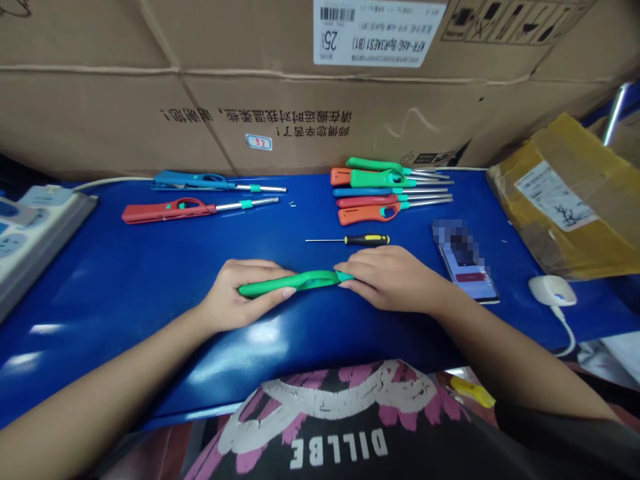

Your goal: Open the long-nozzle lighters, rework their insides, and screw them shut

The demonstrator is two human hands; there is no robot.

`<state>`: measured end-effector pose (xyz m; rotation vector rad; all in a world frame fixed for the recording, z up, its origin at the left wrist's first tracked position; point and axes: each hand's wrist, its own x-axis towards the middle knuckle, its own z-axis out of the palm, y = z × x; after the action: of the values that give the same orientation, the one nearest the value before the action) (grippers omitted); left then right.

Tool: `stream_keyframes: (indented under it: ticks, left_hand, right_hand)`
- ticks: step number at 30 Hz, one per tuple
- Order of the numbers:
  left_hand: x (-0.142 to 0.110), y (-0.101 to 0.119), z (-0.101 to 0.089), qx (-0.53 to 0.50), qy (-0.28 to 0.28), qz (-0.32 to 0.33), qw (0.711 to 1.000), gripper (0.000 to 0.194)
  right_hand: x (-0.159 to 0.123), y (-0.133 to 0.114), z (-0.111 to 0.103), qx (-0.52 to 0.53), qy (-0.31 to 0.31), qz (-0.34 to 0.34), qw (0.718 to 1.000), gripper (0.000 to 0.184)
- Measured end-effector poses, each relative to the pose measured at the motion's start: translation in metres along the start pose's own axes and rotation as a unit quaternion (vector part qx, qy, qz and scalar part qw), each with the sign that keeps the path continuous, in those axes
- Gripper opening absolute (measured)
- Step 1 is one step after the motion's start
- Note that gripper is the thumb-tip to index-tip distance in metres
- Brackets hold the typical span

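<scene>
Between my two hands is a green long-neck lighter (pixel 273 285), held level over the blue table. My left hand (pixel 245 293) wraps round its handle end, thumb along the near side. The fingers of my right hand (pixel 383 277) are closed on its other end and hide the metal tube, if there is one. Just beyond my right hand lies a screwdriver (pixel 367 240) with a black and yellow handle. Farther off, a red lighter (pixel 170 210) and a blue lighter (pixel 187 180) lie to the left. Several lighters (pixel 370 213) in orange, green, blue and red lie stacked at the right.
A large cardboard box (pixel 240 100) walls off the back of the blue table (pixel 165 267). At the right are a phone (pixel 467 267), a taped carton (pixel 570 200) and a white corded device (pixel 553 291). A power strip (pixel 40 227) stands at the left edge.
</scene>
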<state>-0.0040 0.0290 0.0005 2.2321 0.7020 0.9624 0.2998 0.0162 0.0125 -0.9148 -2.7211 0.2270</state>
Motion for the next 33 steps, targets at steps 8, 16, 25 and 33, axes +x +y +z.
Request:
stream_keyframes:
  ticks: [8, 16, 25, 33]
  left_hand:
    - [-0.009, 0.005, 0.003, 0.048, 0.024, 0.037, 0.998, 0.020]
    - [-0.008, 0.009, 0.005, 0.051, 0.029, 0.016, 0.998, 0.016]
    - [-0.008, 0.008, 0.007, 0.035, 0.029, 0.010, 0.999, 0.012]
    - [-0.009, 0.001, 0.008, 0.053, 0.008, 0.034, 0.998, 0.019]
  right_hand:
    - [-0.003, -0.003, -0.002, -0.032, -0.014, 0.001, 0.999, 0.032]
    - [-0.004, -0.002, 0.008, -0.047, 0.009, 0.004, 0.999, 0.033]
    - [-0.006, -0.006, 0.012, -0.049, 0.014, -0.019, 0.999, 0.037]
    - [-0.003, -0.003, 0.009, -0.033, -0.012, -0.002, 0.999, 0.033]
